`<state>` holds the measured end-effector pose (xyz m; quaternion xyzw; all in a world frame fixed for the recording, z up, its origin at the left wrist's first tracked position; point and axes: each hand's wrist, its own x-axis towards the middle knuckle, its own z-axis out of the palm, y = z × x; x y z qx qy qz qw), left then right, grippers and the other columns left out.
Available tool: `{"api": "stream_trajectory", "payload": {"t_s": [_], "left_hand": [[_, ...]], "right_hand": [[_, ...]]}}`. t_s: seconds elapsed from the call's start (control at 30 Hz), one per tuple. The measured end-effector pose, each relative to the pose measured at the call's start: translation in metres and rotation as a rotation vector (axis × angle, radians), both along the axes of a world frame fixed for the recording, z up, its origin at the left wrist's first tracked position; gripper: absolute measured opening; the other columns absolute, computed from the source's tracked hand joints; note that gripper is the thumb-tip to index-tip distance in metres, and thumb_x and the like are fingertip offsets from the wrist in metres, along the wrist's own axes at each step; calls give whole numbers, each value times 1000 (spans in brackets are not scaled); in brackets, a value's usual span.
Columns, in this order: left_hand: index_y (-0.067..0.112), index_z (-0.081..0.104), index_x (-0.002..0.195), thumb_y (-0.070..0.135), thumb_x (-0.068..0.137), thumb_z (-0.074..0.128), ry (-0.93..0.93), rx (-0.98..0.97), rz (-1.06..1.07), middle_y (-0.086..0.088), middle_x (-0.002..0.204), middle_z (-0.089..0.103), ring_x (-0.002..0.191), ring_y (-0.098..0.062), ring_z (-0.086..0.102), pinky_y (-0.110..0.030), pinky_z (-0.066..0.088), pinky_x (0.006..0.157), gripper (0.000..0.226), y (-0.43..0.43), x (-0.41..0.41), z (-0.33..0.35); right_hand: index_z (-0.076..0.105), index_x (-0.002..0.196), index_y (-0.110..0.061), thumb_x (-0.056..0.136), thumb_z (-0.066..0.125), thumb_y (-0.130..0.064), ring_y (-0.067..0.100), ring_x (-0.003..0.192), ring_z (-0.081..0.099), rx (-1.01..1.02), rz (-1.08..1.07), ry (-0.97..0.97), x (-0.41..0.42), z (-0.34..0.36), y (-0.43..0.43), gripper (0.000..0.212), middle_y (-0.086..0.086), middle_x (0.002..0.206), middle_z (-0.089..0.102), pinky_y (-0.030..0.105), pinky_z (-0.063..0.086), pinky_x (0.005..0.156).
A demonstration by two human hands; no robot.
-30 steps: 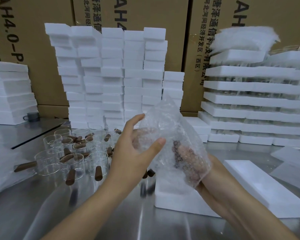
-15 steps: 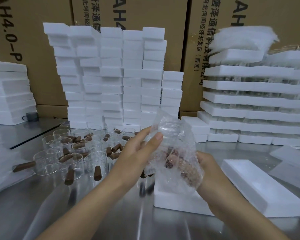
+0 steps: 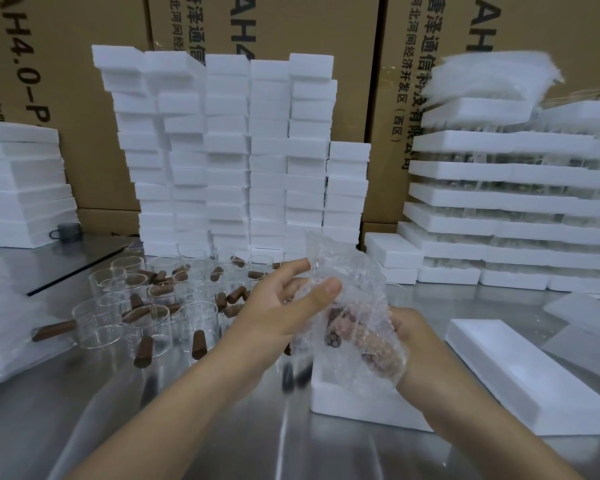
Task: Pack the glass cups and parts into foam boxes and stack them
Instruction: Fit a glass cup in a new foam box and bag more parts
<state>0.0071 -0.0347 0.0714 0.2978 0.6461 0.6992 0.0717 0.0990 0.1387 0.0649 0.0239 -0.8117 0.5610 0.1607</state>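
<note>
Left hand (image 3: 278, 313): pinching the top of the clear bubble-wrap pouch (image 3: 347, 299), thumb in front, fingers behind.
Right hand (image 3: 413, 341): curled round the pouch's lower half from below, fingers showing pinkish through the bubbles.
Pouch contents: something brown and dark in there, probably a cup handle, but too murky through the wrap to call.
Pouch location: up in the air just over the white rectangular foam box (image 3: 343, 403), near the front edge of the shiny steel tabletop (image 3: 222, 427).
Foam box: mostly hidden by pouch and hands, so no telling what's inside.
Loose cups: clear glass cups with brown wooden handles (image 3: 146, 323), crowded toward the tabletop's left side, all empty.
Lid: flat white foam slab (image 3: 520, 372) just right of the box.
Back edge: stacked white foam boxes (image 3: 229, 150).
Risk 1: slippery wrap over glass; with a looser pinch, easy to drop the bundle onto steel.
Risk 2: left forearm close to the loose cups, so a careless sweep could topple a few.
</note>
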Motion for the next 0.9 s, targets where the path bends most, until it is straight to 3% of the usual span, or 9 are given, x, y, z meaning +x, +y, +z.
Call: {"api": "stream_trajectory", "payload": {"t_s": [0.07,0.2,0.3,0.5,0.63,0.73,0.8,0.87,0.9], "left_hand": [[48,56,146,87,55,83,-22,21,-5,24,145,61,138,1,55,-37,49,114,102,2,2,0],[34,54,155,78,62,84,-85,92,-22,8,155,59,145,-15,54,-52,41,124,108,5,5,0],[32,54,155,78,62,82,-95,125,-12,9,154,61,144,-13,55,-51,39,125,108,7,8,-1],[24,55,155,77,66,85,-138,146,-25,3,152,63,142,-23,58,-56,42,122,108,7,8,0],[19,61,149,81,65,84,-178,92,-69,-3,147,67,139,-30,61,-65,40,121,107,7,10,-3],[21,74,130,71,76,83,-167,68,-104,-1,127,79,126,-25,72,-61,40,120,75,6,5,-7],[23,76,127,78,68,85,-174,64,-88,9,128,78,126,-10,70,-49,41,119,81,3,3,-6],[30,80,116,84,57,85,-152,61,-46,29,119,76,111,17,66,-28,42,102,80,2,2,-3],[38,81,111,82,59,84,-134,64,-44,35,114,75,101,25,64,-23,38,92,68,1,2,-3]], "right_hand": [[83,84,-37,101,73,-25,-4,57,56,-1,28,3,-1,-1,0,23,-15,68,72,9,44,57],[80,68,-36,101,70,-11,-10,50,56,4,45,2,0,-1,1,43,-24,54,61,4,42,52],[82,77,-26,101,71,-12,-10,54,59,3,59,-2,2,1,1,29,-22,59,65,5,44,55],[85,81,-28,95,76,-27,-7,58,65,-77,81,12,2,2,-5,16,-16,65,73,7,48,57],[79,81,-14,100,72,-17,-2,58,60,-33,13,-5,-4,-7,-1,20,-12,65,69,14,48,59],[74,80,-6,99,70,-7,3,59,57,5,-6,-42,-3,-9,-1,19,-9,61,64,19,48,60],[76,68,-12,89,76,-11,8,59,60,-18,-50,-84,-7,-2,-5,21,-8,57,64,23,51,61],[72,45,-16,83,74,-15,19,57,59,-212,-166,-154,-16,6,-7,38,-5,48,62,28,50,62],[68,39,-15,92,71,-12,21,54,61,-341,-192,-174,-19,8,-7,53,-3,47,63,28,51,59]]}}
